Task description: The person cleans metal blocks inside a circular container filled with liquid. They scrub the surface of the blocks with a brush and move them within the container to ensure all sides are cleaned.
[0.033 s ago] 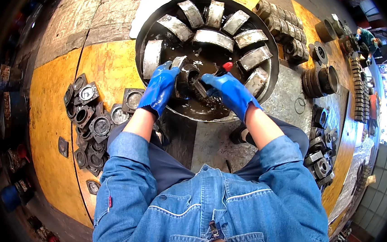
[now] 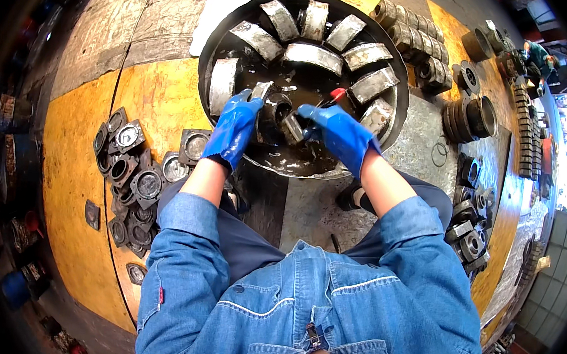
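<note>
In a round black pan (image 2: 404, 97) of dark liquid, a dark cylindrical metal part with a hollow centre (image 2: 277, 108) stands near the front. My left hand (image 2: 235, 126), in a blue rubber glove, is closed on its left side, the fingertips at its upper rim. My right hand (image 2: 340, 129), gloved alike, grips a brush with a red-tipped handle (image 2: 337, 94) and a flat metal band (image 2: 292, 128). The brush's working end is beside the part's right side, its bristles hard to make out. Curved grey metal blocks (image 2: 313, 57) are arranged around the pan's inner edge.
Square flanged metal parts (image 2: 147, 185) are heaped on the left. More machined parts (image 2: 470, 241) are piled on the right. Rows of dark rings (image 2: 417, 41) and larger cylinders (image 2: 481, 117) stand at the far right. Another person (image 2: 539, 59) is in the distance.
The brush in my right hand has turned slightly, so its metal band shows more and its bristles less. The red tip has shifted a little. My left hand stays in place.
</note>
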The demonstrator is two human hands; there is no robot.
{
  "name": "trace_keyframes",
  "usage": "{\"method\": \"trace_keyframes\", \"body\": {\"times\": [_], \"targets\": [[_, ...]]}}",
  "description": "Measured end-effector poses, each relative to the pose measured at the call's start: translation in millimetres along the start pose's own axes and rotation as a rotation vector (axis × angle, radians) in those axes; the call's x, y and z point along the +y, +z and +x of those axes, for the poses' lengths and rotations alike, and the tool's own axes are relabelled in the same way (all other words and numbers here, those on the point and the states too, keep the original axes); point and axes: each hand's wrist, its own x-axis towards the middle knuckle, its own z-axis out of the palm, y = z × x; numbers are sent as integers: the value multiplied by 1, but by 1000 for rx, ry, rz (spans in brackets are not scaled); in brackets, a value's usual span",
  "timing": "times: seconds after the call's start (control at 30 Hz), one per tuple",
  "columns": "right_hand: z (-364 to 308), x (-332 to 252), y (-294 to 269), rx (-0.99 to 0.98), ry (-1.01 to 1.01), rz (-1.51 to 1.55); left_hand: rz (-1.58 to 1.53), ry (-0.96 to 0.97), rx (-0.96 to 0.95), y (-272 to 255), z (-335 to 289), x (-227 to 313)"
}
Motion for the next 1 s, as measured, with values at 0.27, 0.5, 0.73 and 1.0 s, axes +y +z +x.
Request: {"method": "trace_keyframes", "body": {"times": [0.27,0.5,0.73,1.0], "targets": [[31,23,-10,292,255,657,-18,4,-38,3,1,6],[15,-13,-5,52,37,-757,128,42,-9,2,2,7],[22,1,-20,-116,-680,-1650,1,69,-26,4,5,-8],[38,-11,-17,-354,-1446,-1809,-152,17,-263,-11,-10,26]]}}
